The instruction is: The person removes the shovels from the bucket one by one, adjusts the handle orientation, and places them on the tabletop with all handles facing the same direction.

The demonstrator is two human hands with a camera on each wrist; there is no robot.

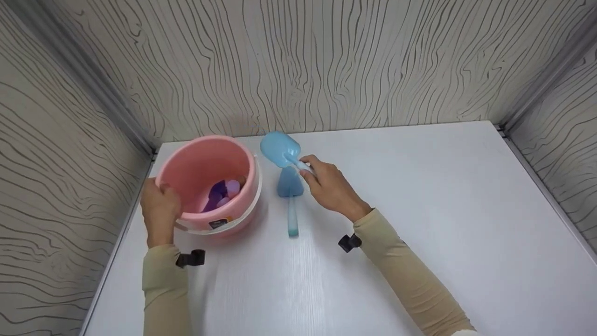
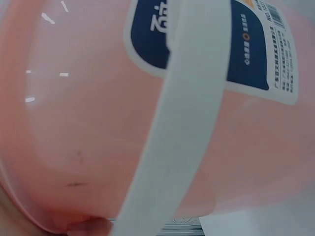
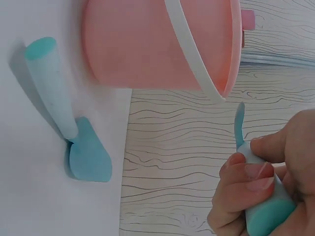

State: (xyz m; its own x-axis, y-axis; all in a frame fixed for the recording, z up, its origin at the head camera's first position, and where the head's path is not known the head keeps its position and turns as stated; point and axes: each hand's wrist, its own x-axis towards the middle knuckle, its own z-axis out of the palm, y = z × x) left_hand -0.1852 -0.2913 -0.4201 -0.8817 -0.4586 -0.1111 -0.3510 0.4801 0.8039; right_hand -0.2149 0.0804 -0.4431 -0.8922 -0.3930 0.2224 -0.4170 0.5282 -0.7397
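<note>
A pink bucket [image 1: 196,163] stands at the back left of the table, with purple and pink pieces [image 1: 223,193] inside. My left hand [image 1: 159,207] grips its left rim, thumb over the edge. The white bail handle [image 2: 187,118] hangs down across the bucket's side in the left wrist view. To the right of the bucket, my right hand [image 1: 333,189] holds a light blue toy spoon-shaped shovel [image 1: 275,147] by its handle, raised above the table. Below it a flat blue toy spade [image 3: 89,155] lies on the table, its handle towards me. The left hand's fingers are mostly hidden in the left wrist view.
The white table [image 1: 433,224] meets a wood-patterned back wall [image 1: 350,70] just behind the bucket. Patterned panels rise at the left and right sides, with grey metal strips [image 1: 107,98] in the corners.
</note>
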